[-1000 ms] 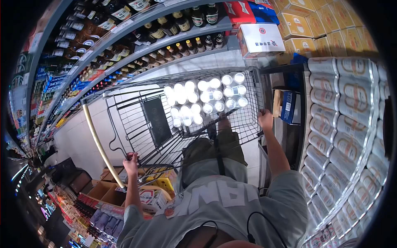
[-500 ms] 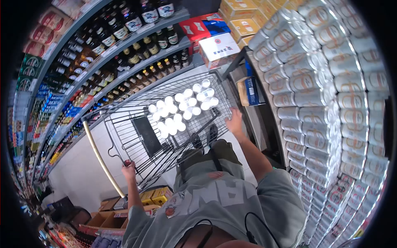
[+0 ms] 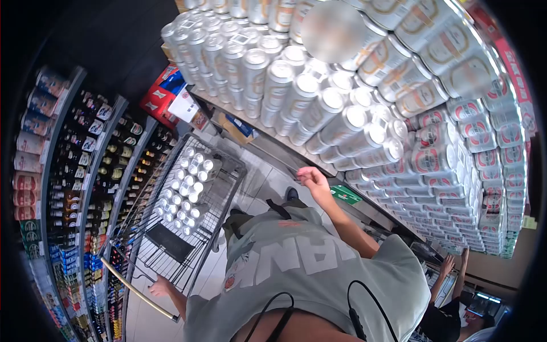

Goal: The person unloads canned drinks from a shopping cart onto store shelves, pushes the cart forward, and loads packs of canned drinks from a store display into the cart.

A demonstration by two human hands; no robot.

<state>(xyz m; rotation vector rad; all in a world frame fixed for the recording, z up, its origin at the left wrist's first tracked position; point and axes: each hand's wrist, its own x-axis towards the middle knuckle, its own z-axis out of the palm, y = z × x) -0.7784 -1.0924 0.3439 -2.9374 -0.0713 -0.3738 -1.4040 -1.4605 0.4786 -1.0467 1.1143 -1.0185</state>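
right hand (image 3: 314, 182) extended, grip slack, half-curled; left hand (image 3: 163, 286) at cart (image 3: 170, 243), grip unclear

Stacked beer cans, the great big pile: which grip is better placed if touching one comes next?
Probably the right grip: it looks empty and is close to the stacked beer cans. The left grip is farther off, by the shopping cart.

1 camera sits on the person's head and faces forward and steeply down through a wide lens, its round edge blackening the corners. The shirt (image 3: 307, 265) fills the bottom centre at very close range. The cart (image 3: 170, 242) stands farther off, left of centre; stacked cans (image 3: 419, 94) spread across the upper right, and shelves (image 3: 61, 117) bend along the left side.
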